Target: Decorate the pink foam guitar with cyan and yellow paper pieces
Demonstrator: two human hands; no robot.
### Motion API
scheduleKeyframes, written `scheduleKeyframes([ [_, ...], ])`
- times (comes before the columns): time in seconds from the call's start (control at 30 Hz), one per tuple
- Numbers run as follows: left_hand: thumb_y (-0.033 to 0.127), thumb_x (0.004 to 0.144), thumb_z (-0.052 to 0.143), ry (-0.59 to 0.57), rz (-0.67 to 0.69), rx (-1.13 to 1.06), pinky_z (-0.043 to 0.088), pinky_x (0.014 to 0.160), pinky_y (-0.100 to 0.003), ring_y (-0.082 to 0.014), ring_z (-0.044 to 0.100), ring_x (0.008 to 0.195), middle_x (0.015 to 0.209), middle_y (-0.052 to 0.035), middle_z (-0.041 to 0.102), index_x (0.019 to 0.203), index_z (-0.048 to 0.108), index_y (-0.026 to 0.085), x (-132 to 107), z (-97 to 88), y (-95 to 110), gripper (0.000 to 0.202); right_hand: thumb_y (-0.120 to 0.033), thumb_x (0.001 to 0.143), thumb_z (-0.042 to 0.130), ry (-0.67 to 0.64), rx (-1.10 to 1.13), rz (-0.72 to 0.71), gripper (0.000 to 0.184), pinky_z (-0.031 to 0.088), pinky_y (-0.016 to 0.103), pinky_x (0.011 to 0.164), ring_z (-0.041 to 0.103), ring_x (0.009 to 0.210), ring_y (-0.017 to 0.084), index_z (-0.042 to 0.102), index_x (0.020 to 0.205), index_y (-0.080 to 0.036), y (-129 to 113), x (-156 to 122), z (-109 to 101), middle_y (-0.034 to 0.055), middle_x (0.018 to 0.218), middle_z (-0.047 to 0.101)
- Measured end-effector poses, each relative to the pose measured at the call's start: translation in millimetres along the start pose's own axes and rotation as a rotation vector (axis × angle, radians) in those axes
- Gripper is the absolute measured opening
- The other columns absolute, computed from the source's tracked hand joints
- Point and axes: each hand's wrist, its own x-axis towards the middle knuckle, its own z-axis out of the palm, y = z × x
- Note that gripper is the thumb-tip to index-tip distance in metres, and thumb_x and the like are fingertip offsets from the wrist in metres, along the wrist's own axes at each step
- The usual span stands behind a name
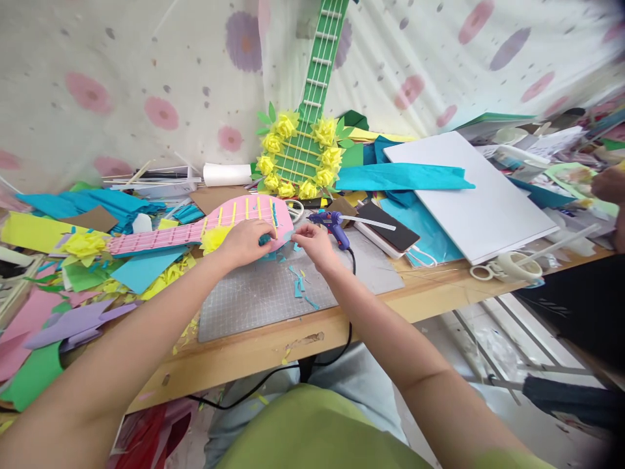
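Observation:
A pink paper guitar [233, 210] with yellow strips and pale strings lies across the table, its neck pointing left. My left hand [250, 241] rests over the lower edge of its body, fingers curled around a small piece of teal paper [264, 240]. Just right of the body, my right hand [316, 245] is closed in a pinch at the guitar's edge; what sits between the fingertips is too small to make out. Blue paper scraps [299, 286] are scattered below on the grey cutting mat [254, 305]. A yellow paper flower [215, 240] sits beside my left wrist.
A purple glue gun [334, 225] with its stick lies right of my hands, near a phone [388, 225]. Behind stands a green paper guitar [305, 146] ringed with yellow flowers. Coloured paper [139, 268] crowds the left; a white board [469, 195] lies right. Another person's hand [610, 189] shows far right.

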Motion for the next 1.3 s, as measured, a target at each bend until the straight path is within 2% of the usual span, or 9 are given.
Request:
scheduleKeyframes([
  [0.17,0.026,0.072,0.048,0.011,-0.076,-0.041,0.044,0.080,-0.032,-0.0195,0.060,0.088,0.089,-0.0019,0.069,0.077,0.062,0.020,-5,-5.9,-4,0.016,-0.023,0.061,0.058,0.047,-0.223,0.046,0.008,0.040,0.023,0.062,0.054,0.062,0.011,0.056,0.067,-0.019,3,-6,18,-0.0037,0.064,0.058],
  [0.4,0.027,0.072,0.049,0.022,-0.123,-0.057,0.045,0.080,-0.031,-0.0190,0.061,0.090,0.092,-0.0019,0.068,0.078,0.062,0.020,-7,-5.7,-10,0.016,-0.026,0.063,0.060,0.084,-0.381,0.123,0.008,0.041,0.025,0.062,0.058,0.067,0.013,0.060,0.069,-0.020,-11,-12,30,-0.0030,0.070,0.063],
  [0.67,0.026,0.070,0.049,0.030,-0.115,-0.051,0.045,0.077,-0.030,-0.0188,0.061,0.087,0.089,-0.0016,0.068,0.079,0.063,0.020,-7,-5.9,-11,0.017,-0.028,0.063,0.061,0.049,-0.433,0.142,0.010,0.043,0.027,0.064,0.058,0.068,0.015,0.059,0.071,-0.021,-15,-17,40,-0.0015,0.072,0.064],
  [0.83,0.026,0.069,0.048,0.036,-0.115,-0.048,0.044,0.076,-0.030,-0.0186,0.060,0.086,0.088,-0.0017,0.067,0.078,0.062,0.020,-7,-5.5,-13,0.017,-0.030,0.064,0.061,0.072,-0.450,0.141,0.011,0.043,0.028,0.065,0.058,0.069,0.015,0.059,0.071,-0.022,-13,-18,44,-0.0013,0.073,0.064],
  [1.3,0.029,0.070,0.048,0.029,-0.127,-0.033,0.045,0.075,-0.029,-0.0192,0.060,0.087,0.088,-0.0021,0.068,0.077,0.064,0.021,-7,-4.3,-16,0.019,-0.032,0.063,0.059,0.002,-0.319,0.147,0.014,0.039,0.024,0.057,0.055,0.066,0.013,0.056,0.069,-0.020,-15,-19,44,-0.0007,0.073,0.065],
])
